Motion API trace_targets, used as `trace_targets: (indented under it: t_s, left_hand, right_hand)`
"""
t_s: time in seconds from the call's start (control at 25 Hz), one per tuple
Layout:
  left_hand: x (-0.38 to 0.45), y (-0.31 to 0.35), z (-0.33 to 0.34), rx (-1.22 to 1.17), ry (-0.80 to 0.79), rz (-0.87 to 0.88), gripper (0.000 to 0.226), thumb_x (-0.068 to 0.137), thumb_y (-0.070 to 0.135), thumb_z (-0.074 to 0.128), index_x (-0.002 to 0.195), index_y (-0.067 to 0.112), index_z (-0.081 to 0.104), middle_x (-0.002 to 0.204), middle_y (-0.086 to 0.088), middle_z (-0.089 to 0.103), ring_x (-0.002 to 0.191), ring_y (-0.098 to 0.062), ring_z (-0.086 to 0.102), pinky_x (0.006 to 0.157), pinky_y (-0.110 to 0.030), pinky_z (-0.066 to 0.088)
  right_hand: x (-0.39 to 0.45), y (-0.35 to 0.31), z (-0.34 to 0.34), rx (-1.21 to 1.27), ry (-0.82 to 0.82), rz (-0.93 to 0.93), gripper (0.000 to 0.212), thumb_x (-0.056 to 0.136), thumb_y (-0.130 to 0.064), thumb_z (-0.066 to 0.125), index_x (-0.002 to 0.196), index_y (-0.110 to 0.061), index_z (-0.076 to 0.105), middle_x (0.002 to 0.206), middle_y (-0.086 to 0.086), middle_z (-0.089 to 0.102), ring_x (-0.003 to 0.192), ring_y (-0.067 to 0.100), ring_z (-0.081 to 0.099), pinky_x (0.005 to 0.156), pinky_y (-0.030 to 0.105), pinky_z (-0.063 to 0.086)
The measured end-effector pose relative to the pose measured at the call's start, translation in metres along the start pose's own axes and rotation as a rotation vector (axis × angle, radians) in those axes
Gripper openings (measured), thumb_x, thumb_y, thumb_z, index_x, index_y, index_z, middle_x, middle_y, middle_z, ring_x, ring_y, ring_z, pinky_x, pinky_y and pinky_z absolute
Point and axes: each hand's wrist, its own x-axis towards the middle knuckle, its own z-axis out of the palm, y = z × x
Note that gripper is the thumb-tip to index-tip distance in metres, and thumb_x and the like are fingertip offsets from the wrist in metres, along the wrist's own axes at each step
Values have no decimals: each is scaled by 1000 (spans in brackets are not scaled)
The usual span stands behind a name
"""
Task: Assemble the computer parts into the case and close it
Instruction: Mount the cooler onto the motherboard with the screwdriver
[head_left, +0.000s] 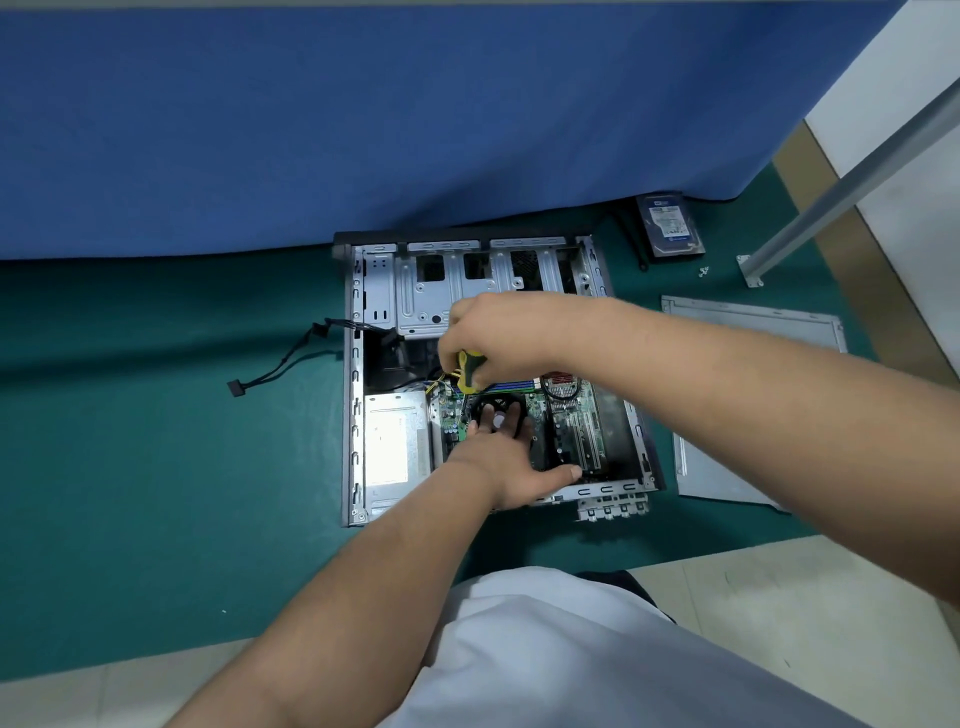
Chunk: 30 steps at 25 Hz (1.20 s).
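Green matting (156, 467) on the floor carries the open computer case (358, 395), which lies on its side near the mat's far edge, against a blue cloth (363, 130). Inside it, the left hand (498, 457) rests on the black cooler fan (511, 410) over the motherboard (571, 415), fingers straight and a little apart, thumb out toward the case's near wall. The right hand (498, 332) is wrapped around the yellow-and-black handle of a screwdriver (470, 371), whose shaft points down at the fan's left corner; the tip itself is too small to make out.

My reading is that the fan is being screwed down. If the tip rides out of the screw head it could skid onto the board and scratch a trace or knock a capacitor. Uneven pressure from the steadying palm could seat the cooler crooked. The yellow wires (439, 382) just beside the shaft could get pinched under the fan's frame.

Much is left to fit. The hard drive (670, 223) sits off the case at the mat's far right corner, with a few loose screws (704, 271) near it that could easily be brushed away. A black cable (280, 364) trails out over the case's left wall, unplugged. The grey side panel (753, 332) lies flat to the right of the case, partly under the right forearm, where an elbow could shove it.
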Motion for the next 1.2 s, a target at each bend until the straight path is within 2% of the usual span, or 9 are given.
trace_targets:
  t_s: [0.16, 0.28, 0.4, 0.52, 0.72, 0.8, 0.92, 1.04, 1.2]
  left_hand:
    - [1, -1, 1, 0, 14, 8, 111, 82, 92, 23, 165, 23, 2, 171, -3, -15, 155, -41, -17, 126, -52, -1]
    - [1, -1, 1, -11, 21, 17, 112, 81, 92, 24, 165, 23, 1, 172, -3, -14, 155, -42, -15, 127, -51, 2]
    - [0, 0, 0, 3, 21, 12, 111, 82, 92, 24, 165, 21, 3, 172, -4, -13, 155, -41, -15, 127, -52, 0]
    - [-1, 0, -1, 6, 11, 3, 111, 82, 93, 22, 165, 22, 3, 172, -3, -13, 155, -40, -17, 127, -52, -1]
    - [-2, -2, 2, 8, 46, 23, 112, 81, 92, 24, 165, 21, 3, 173, -7, -4, 157, -38, -5, 127, -50, 9]
    - [0, -2, 2, 13, 76, 22, 112, 81, 92, 24, 165, 21, 0, 173, -5, -5, 157, -38, -7, 126, -49, 12]
    - [1, -1, 4, 13, 67, 18, 113, 81, 92, 24, 165, 20, -1, 173, -3, -9, 156, -39, -14, 127, -50, 5]
    - [1, -2, 4, -20, 51, 15, 110, 83, 92, 24, 165, 22, 2, 172, -2, -11, 156, -38, -17, 126, -49, -2]
    - [0, -2, 5, -34, 61, 13, 110, 83, 92, 24, 165, 21, 7, 172, 0, -11, 156, -36, -19, 126, -50, -1]
  right_hand:
    - [-2, -5, 19, -5, 177, 144, 13, 96, -32, 59, 107, -27, 64, 91, -1, 60, 92, 29, 62, 65, 37, 49]
    - [2, -13, 33, -57, 299, 398, 45, 101, -58, 43, 78, -20, 50, 64, -2, 40, 70, 30, 53, 50, 31, 24]
    - [5, -8, 24, -28, 231, 254, 45, 97, -63, 51, 105, -20, 62, 91, 2, 59, 83, 30, 56, 57, 35, 40]
    - [2, 1, 1, 14, 98, 46, 38, 92, -36, 71, 129, -31, 61, 123, 1, 56, 108, 27, 58, 83, 40, 52]
    - [-5, -15, 36, -49, 71, 218, 43, 99, -55, 55, 104, -13, 63, 76, -1, 47, 81, 29, 60, 60, 33, 45]
    - [-6, -16, 41, 26, 217, 223, 39, 100, -53, 52, 96, -15, 59, 69, -2, 39, 75, 29, 54, 50, 30, 32]
    - [-10, -12, 34, 9, 293, 200, 30, 97, -46, 55, 102, -17, 59, 69, -3, 35, 74, 29, 48, 53, 32, 31]
    - [-15, -6, 27, 110, 337, 212, 29, 92, -39, 57, 111, -17, 61, 84, 2, 55, 83, 30, 56, 61, 35, 42]
    - [-18, 4, 20, 222, 401, 251, 24, 90, -38, 58, 98, -16, 63, 84, 3, 61, 86, 31, 60, 69, 37, 53]
